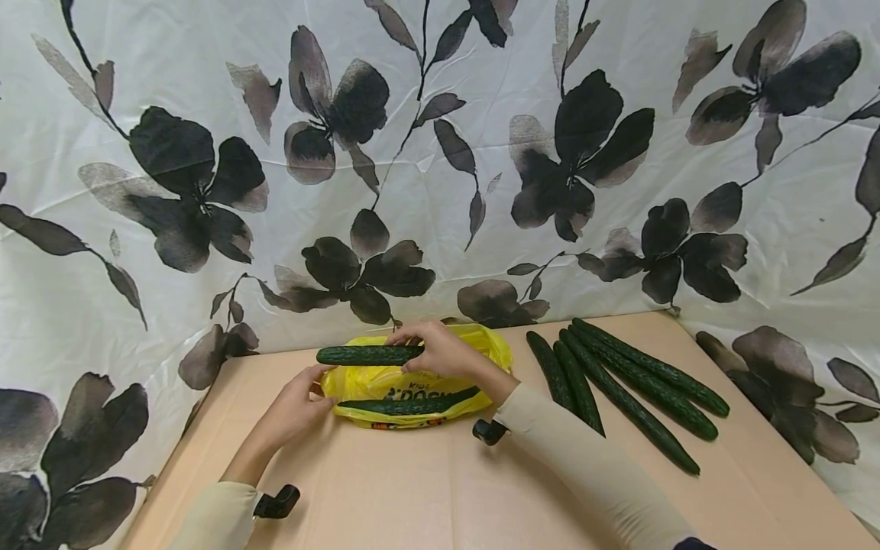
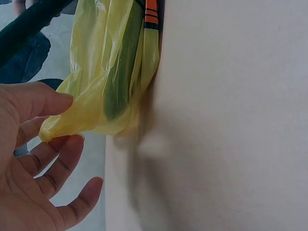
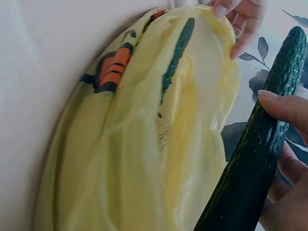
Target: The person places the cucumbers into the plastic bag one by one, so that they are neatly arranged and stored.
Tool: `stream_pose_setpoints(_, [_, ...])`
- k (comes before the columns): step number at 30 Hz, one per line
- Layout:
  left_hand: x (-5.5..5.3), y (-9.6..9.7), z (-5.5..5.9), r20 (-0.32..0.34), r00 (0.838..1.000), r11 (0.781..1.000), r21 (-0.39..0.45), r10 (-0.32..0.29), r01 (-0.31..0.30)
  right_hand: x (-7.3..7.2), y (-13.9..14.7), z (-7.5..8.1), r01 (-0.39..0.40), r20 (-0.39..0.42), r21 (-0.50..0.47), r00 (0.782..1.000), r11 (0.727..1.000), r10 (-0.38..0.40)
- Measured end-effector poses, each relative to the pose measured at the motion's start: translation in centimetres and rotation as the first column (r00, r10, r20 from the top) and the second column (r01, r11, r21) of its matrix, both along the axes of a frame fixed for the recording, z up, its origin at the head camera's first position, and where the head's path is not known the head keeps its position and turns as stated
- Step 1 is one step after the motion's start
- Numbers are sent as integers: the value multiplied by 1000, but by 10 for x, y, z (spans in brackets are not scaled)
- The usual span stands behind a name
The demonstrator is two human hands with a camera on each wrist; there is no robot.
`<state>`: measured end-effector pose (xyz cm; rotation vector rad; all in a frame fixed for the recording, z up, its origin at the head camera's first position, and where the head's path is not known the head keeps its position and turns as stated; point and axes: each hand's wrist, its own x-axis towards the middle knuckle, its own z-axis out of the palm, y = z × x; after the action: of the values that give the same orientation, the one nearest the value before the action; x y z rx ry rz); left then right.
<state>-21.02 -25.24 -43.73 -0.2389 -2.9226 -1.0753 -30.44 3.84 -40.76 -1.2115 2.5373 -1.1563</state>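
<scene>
Right grip: the right hand (image 1: 443,353) is closed about one end of a dark green cucumber, thumb on one side and fingers on the other.
Held cucumber: the length in that grip (image 1: 364,355) lies nearly level in the head view, its free end pointing left, in front of the yellow bag's far part.
Left grip: the left hand (image 1: 299,409) pinches the bag's edge between thumb and forefinger at its left end, the other fingers spread loosely.
Bag: the thin yellow plastic bag (image 1: 357,378) lies on the bench with its mouth open, dark lettering and orange-and-black print on it.
Bagged cucumber: a second one (image 1: 406,405) lies lengthwise inside, along the near side; its green shows through the film in the left wrist view.
Loose cucumbers: five more (image 1: 632,405) lie side by side to the right of the bag, slanting toward the near right.
Sleeves: beige (image 1: 571,466), a small black device (image 1: 277,502) by each wrist.
Bench: pale peach top (image 1: 385,496).
Backdrop: white cloth (image 1: 467,214) with dark flowers.
</scene>
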Motion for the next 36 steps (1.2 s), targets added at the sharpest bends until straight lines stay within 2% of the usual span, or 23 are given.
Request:
stream_pose_setpoints(7, [-1, 0, 0, -4, 1000, 1000, 12, -5, 5, -3, -1, -11, -9, 8, 26, 1000, 1000, 8])
stream_pose_setpoints(15, [-1, -1, -1, -10, 1000, 999, 41, -15, 15, -1, 0, -21, 12, -11, 115, 1000, 993, -11])
stream_pose_setpoints(24, [0, -2, -2, -12, 1000, 1000, 17, 1, 0, -3, -2, -29, 13, -14, 187, 1000, 982, -10])
stream_pose_setpoints(36, [0, -1, -1, -32, 999, 1000, 7, 2, -2, -2, -4, -31, 6, -34, 285, 999, 959, 4])
